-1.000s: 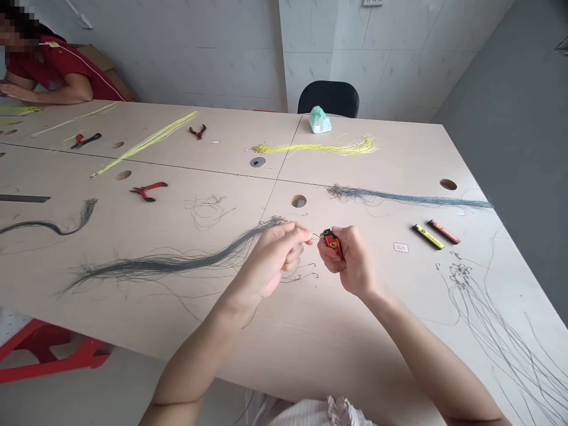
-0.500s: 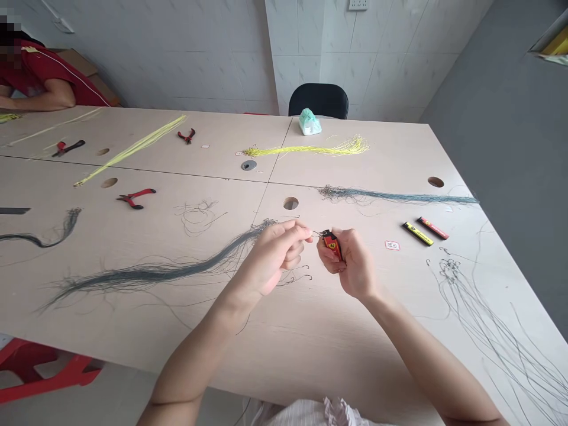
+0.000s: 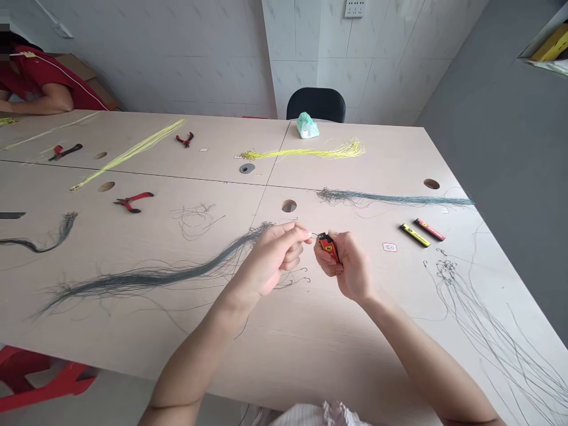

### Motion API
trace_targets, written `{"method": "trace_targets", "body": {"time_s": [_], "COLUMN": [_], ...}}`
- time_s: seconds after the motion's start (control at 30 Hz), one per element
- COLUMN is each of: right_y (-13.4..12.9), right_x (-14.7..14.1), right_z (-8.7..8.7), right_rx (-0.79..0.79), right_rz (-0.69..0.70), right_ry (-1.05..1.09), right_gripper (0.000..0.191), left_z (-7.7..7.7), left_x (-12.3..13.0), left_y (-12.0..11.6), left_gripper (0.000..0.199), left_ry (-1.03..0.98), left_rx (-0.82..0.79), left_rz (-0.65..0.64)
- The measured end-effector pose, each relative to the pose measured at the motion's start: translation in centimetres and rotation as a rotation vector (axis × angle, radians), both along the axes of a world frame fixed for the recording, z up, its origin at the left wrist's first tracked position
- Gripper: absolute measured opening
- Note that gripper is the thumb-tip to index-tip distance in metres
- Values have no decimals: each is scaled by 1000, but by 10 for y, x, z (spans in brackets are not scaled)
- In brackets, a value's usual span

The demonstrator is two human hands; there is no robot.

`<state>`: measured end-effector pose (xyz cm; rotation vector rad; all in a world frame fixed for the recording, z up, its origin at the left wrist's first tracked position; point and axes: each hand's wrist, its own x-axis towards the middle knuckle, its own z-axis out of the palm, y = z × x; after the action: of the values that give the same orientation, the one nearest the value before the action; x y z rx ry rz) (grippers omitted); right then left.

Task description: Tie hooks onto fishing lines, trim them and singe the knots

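Near the middle of the table, my left hand [image 3: 284,254] pinches a thin dark hook with a line, its tip pointing right. My right hand [image 3: 348,260] is wrapped round a red and black lighter [image 3: 329,248], whose top end is beside the hook. No flame can be made out. Under and behind my left wrist runs a long bundle of dark grey-green lines [image 3: 173,274]. A few loose hooks [image 3: 295,279] lie between and below my hands.
Two lighters, yellow [image 3: 415,235] and red [image 3: 429,229], and looser hooked lines [image 3: 448,272] lie right. Beyond are a blue-grey bundle [image 3: 399,199], yellow bundle [image 3: 306,152] and table hole [image 3: 289,206]. Red pliers [image 3: 133,202] lie left. A person in red [image 3: 48,83] sits far left.
The lighter in my right hand has come slightly closer to my left fingertips, its top now at the hook. The whole view has shifted a little.
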<state>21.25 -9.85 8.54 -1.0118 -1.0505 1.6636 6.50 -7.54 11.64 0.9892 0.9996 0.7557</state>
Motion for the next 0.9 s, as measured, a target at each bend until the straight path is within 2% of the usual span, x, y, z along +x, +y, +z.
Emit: {"method": "trace_targets", "body": {"time_s": [0.33,0.43,0.53,0.63,0.7,0.8,0.9], "right_y": [0,0,-1,-6,-13,-28,-42], "right_x": [-2,0,11,35,54,81,97], "right_z": [0,1,-7,-30,-51,-83,-107], "right_rx": [-14,-40,-86,-101,-52,113,241], "right_rz": [-12,-48,-133,-295,-390,-412,-398], "right_ry": [43,53,22,-224,-534,-1016,-1329], "right_gripper": [41,46,58,64,53,45,50], "left_z": [-2,-3,-2,0,2,8,11], "left_x": [0,-4,-10,-17,-20,-19,-17], "left_y": [3,1,-7,-20,-28,-39,-45], "left_gripper": [19,16,17,19,20,21,20], "left_ry": [12,26,73,150,204,253,278], "left_rx": [10,21,84,157,222,347,468], "left_rz": [-4,21,57,70,73,49,23]}}
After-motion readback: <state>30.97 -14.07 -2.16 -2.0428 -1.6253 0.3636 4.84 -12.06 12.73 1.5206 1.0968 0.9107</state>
